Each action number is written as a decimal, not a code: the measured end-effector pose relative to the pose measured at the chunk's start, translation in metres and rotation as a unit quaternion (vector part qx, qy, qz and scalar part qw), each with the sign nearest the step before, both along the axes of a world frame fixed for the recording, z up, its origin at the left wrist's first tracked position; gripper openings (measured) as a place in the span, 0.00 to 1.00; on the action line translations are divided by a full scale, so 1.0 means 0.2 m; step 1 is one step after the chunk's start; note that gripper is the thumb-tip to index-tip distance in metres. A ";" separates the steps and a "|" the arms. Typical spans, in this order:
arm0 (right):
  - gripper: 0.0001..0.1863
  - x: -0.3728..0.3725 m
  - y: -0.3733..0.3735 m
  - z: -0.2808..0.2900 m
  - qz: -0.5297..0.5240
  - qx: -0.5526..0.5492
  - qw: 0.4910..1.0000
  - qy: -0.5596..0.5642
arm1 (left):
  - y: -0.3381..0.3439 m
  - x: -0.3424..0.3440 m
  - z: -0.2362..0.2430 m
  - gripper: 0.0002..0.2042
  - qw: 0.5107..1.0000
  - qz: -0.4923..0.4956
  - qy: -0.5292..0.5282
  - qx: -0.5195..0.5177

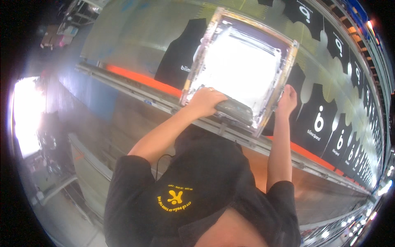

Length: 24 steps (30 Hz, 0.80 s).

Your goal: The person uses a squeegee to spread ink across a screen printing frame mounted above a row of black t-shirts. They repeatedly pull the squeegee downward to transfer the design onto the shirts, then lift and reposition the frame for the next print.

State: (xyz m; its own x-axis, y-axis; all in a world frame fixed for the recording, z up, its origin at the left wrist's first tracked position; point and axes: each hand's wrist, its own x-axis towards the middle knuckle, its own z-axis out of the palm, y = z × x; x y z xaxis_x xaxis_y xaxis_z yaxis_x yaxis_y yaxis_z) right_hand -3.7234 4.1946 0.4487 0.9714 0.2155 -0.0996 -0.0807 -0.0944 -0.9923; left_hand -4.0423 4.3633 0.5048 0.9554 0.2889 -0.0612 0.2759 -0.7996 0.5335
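Observation:
A screen printing frame [293,52] lies tilted across the long table, its mesh covered by bright white ink [242,61]. My left hand [204,102] is closed around the left end of a dark grey squeegee [236,110], which rests along the near edge inside the frame. My right hand [286,101] has its fingers curled at the frame's right side and appears to grip that edge. Part of a black fabric piece [181,53] with a white print shows left of the frame; the frame hides the rest.
More black printed pieces [319,117] lie in rows along the table to the right. A metal rail [135,88] and an orange-red strip [135,78] run along the table's near edge, close to my body. A bright opening [28,117] glares at far left.

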 end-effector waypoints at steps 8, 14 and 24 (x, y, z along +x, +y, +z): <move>0.16 -0.64 0.68 -0.12 -0.004 -0.045 0.998 0.054 | 0.67 -0.53 -0.04 0.26 0.999 -0.023 0.037 0.013; 0.16 -0.74 0.75 -0.01 -0.016 -0.151 0.988 -0.026 | 1.01 -0.38 0.12 0.18 0.993 -0.084 0.073 0.045; 0.20 -0.65 0.76 -0.16 -0.014 -0.141 0.989 0.050 | 1.74 0.61 0.05 0.15 0.987 -0.077 0.057 0.132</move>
